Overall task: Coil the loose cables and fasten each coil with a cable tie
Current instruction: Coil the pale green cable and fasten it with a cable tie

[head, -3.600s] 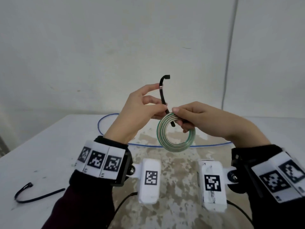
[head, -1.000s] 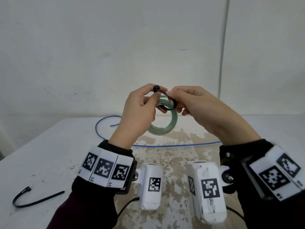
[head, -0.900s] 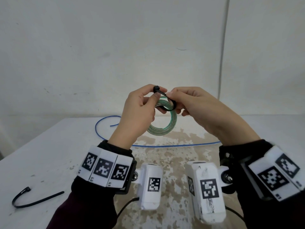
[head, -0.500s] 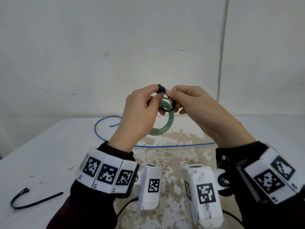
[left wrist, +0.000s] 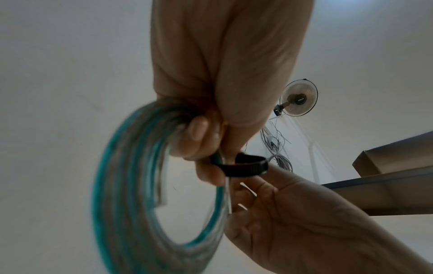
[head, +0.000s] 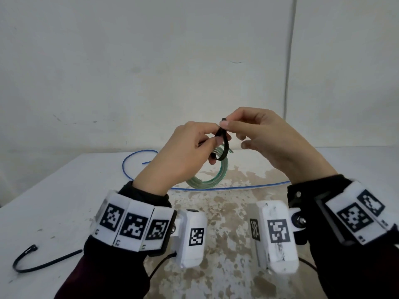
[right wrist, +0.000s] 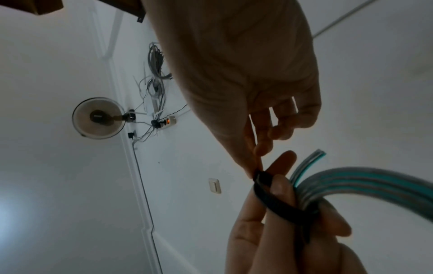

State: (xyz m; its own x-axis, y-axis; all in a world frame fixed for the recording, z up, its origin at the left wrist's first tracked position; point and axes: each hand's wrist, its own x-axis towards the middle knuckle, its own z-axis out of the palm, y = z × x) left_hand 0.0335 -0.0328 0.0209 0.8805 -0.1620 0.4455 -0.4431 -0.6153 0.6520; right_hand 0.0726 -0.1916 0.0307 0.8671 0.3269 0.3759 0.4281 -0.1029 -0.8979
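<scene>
Progress: green coil [head: 212,178] held above the table [head: 64,201], black cable tie [head: 224,147] looped round it, not yet cinched | left hand [head: 183,156] grips coil and tie; right hand [head: 265,139] pinches the tie's end | left to do: blue cable [head: 237,187] uncoiled, spare tie [head: 43,261] unused | containers: none in view
</scene>
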